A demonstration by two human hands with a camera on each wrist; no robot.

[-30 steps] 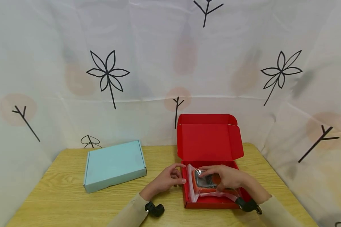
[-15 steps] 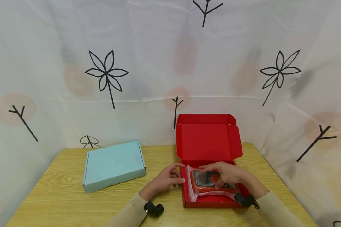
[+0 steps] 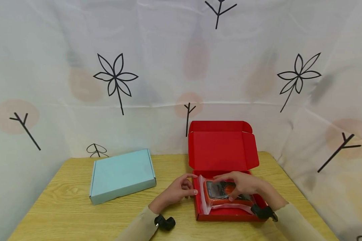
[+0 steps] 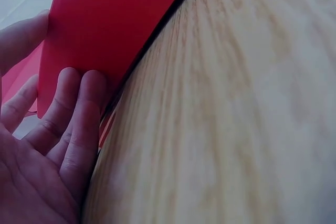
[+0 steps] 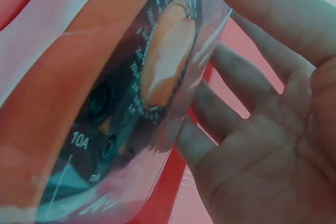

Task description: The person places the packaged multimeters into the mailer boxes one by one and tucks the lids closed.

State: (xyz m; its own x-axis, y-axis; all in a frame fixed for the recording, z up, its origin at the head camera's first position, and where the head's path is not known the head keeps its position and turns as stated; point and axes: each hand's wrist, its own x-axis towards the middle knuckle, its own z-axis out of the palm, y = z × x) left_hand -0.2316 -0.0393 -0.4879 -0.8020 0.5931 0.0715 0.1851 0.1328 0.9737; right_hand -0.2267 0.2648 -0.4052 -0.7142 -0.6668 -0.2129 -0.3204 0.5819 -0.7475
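Right hand (image 3: 244, 187) grips bagged multimeter (image 3: 221, 192); left hand (image 3: 175, 192) steadies red box (image 3: 223, 147).

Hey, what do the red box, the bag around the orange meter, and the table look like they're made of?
Red box: likely matte cardboard, judging by its creased, folded flaps.
Bag: thin clear plastic film; it is glossy and crinkled, and the meter shows through it.
Meter: orange casing, probably rubber or plastic, which cannot be told apart through the film.
Table: light wood grain, possibly laminate.

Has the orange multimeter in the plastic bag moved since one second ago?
Yes. The multimeter has tipped lower and flatter into the red box, under the right hand.
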